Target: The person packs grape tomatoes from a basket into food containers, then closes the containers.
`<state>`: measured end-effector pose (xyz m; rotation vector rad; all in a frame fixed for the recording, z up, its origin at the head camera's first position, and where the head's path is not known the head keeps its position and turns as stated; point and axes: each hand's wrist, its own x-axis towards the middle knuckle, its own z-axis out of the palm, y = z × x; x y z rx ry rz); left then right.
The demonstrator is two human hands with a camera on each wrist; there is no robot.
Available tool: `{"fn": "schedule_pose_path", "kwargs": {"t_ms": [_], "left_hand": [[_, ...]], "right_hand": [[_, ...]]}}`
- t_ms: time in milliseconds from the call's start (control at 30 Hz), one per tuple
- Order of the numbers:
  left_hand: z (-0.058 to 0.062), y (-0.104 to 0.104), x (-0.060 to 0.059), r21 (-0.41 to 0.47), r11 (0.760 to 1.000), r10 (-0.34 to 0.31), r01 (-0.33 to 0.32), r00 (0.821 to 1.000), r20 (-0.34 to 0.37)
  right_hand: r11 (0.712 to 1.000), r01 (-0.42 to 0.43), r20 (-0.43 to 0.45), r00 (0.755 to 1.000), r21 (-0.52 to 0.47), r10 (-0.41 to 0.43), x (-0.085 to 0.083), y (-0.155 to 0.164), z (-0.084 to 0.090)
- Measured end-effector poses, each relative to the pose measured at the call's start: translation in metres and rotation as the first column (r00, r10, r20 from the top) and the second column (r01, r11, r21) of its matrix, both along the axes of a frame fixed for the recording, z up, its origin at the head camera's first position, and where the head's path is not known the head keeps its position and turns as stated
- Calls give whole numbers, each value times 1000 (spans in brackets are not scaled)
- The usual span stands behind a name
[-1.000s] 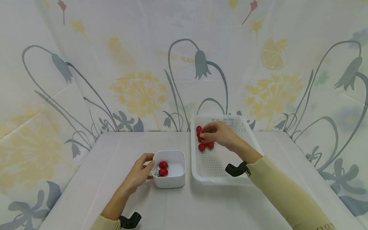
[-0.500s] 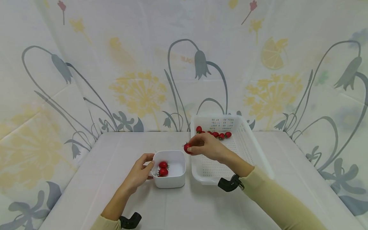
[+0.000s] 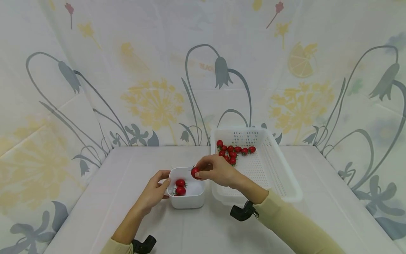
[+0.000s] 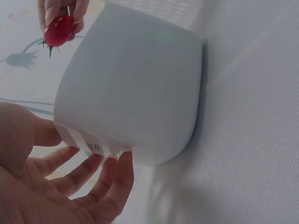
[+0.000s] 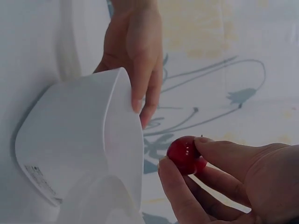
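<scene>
You hold a small red tomato (image 3: 195,172) in your right hand (image 3: 215,171), pinched between thumb and fingers, above the opening of the white box (image 3: 187,202) toward its far right corner and clear of the rim. In the right wrist view a second patch of red shows just behind that tomato, and you cannot tell whether it is another one. Your left hand (image 3: 153,193) grips the left side of the box, the thumb at the rim and the fingers bent against the outer wall. Inside the box, two more red tomatoes (image 3: 180,191) lie next to each other near the left wall. The box stands upright on the white table (image 3: 203,233), and a small printed label (image 5: 39,178) sits low on its outside. Just to the right of the box is a larger white basket (image 3: 287,173) with a perforated floor and walls; your right forearm crosses over its near left part. A group of loose tomatoes (image 3: 233,155) lies in its far left part, some in a row along the far end. You wear pale yellow sleeves (image 3: 291,222) and a black wrist mount (image 3: 242,211) on each arm. Behind the table hangs a flower-printed cloth (image 3: 152,46).
</scene>
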<state>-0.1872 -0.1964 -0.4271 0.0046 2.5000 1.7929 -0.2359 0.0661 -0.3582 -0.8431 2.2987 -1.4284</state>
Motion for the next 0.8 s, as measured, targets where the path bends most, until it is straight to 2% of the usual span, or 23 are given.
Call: {"fn": "schedule_pose_path", "kwargs": {"t_ms": [167, 367, 700, 800], "left_hand": [[1, 1, 1, -5, 1000, 5, -5, 1000, 0], [1, 1, 1, -8, 1000, 9, -9, 1000, 1], [2, 2, 2, -4, 1000, 4, -4, 1000, 2], [2, 2, 2, -2, 1000, 4, -4, 1000, -1]], "right_hand": [[1000, -12, -8, 1000, 6, 12, 2, -12, -7], [997, -18, -66, 998, 77, 23, 3, -28, -14], [989, -7, -43, 999, 147, 14, 1, -53, -30], [985, 2, -61, 998, 170, 9, 2, -60, -31]]}}
